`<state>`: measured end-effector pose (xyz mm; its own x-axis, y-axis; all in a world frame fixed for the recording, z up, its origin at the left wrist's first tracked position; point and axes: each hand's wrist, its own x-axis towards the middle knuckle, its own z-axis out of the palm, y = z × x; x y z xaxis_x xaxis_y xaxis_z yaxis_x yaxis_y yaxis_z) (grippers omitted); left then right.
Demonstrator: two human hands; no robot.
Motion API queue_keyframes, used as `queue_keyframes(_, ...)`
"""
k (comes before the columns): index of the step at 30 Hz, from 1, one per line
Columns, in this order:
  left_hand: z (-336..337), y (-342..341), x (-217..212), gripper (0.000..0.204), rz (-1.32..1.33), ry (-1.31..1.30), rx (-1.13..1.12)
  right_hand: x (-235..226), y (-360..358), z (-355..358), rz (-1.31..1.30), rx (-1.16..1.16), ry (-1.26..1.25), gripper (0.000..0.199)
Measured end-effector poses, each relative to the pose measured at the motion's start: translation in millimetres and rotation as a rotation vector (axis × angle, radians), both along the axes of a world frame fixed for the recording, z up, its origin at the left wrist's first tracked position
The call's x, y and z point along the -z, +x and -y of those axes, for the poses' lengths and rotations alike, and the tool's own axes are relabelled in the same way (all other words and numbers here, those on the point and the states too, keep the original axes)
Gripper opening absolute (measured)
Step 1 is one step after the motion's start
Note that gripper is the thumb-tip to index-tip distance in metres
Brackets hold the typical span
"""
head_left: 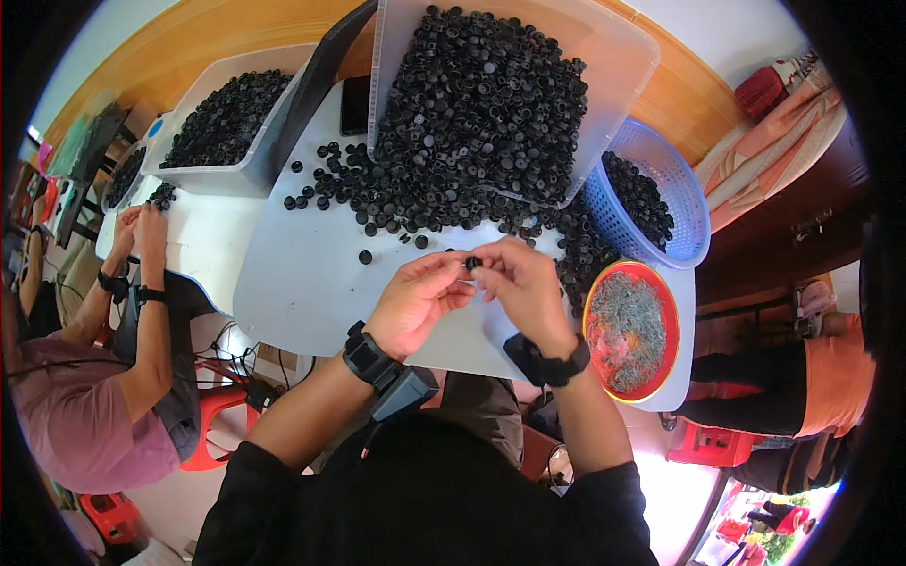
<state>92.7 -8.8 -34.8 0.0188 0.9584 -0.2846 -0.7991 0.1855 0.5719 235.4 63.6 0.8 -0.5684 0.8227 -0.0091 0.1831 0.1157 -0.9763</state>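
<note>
Over the near part of the white table (283, 283), my two hands meet around a small round black plastic cap (473, 264). My right hand (521, 291) pinches it between thumb and fingertips. The thumb and forefinger of my left hand (420, 300) close on the cap's other side, with the remaining fingers curled loosely. Just beyond my hands, many similar black caps (406, 193) lie spilled across the tabletop. They come from a tipped translucent bin (628, 61) heaped with more of them. Whether anything thin is also between my fingers is too small to tell.
To the right stand a blue perforated basket (696, 193) of black parts and a red bowl (669, 325) of thin silvery pieces. A black phone-like slab (355, 106) lies far left of the bin. Another person (94, 406) works at the left beside a second bin (226, 179).
</note>
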Motion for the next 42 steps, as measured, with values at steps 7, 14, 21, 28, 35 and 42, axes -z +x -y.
queue_keyframes(7, 4, -1, 9, 0.02, -0.105, 0.156, 0.065, 5, 7, 21, -0.037, 0.016, 0.248, 0.026)
queue_keyframes(14, 11, 8, -9, 0.022, -0.178, 0.22, 0.036, -4, 11, 31, -0.169, 0.075, 0.212, 0.021)
queue_keyframes(21, 19, 15, -22, 0.021, -0.366, 0.325, 0.052, -9, 21, 45, -0.341, 0.086, 0.144, 0.02)
queue_keyframes(28, 10, 22, -20, 0.017, -0.624, 0.312, 0.041, 2, 37, 45, -0.479, 0.152, -0.038, 0.018)
queue_keyframes(35, -14, 21, 16, 0.019, -1.386, 0.268, 0.029, 21, 57, 45, -0.838, 0.012, -0.593, 0.02)
queue_keyframes(42, -14, 26, 12, 0.021, -1.446, 0.231, -0.125, 15, 62, 51, -0.772, 0.046, -0.429, 0.016)
